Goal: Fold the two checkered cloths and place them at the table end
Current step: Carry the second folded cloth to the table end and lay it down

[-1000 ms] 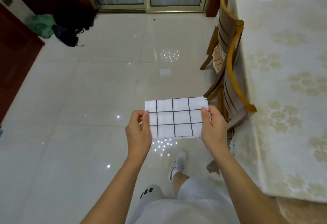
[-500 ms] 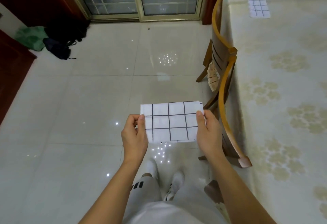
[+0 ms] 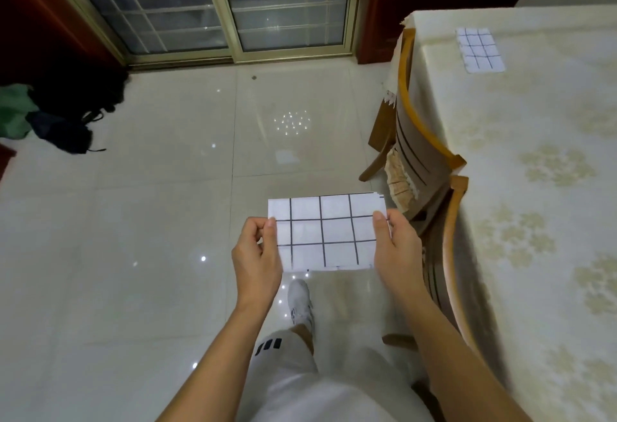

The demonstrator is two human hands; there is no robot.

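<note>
Two wooden chairs (image 3: 424, 161) stand tucked against the table; dark bags (image 3: 71, 111) lie by the glass door (image 3: 233, 4).

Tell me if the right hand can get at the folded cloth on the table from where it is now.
Probably not yet. The right hand is busy holding the second cloth with the left hand, and the folded cloth lies far ahead at the table end, past two chairs.

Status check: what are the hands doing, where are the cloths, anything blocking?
Left hand and right hand grip folded checkered cloth over floor. Other folded cloth lies at table end. Chairs flank table.
</note>
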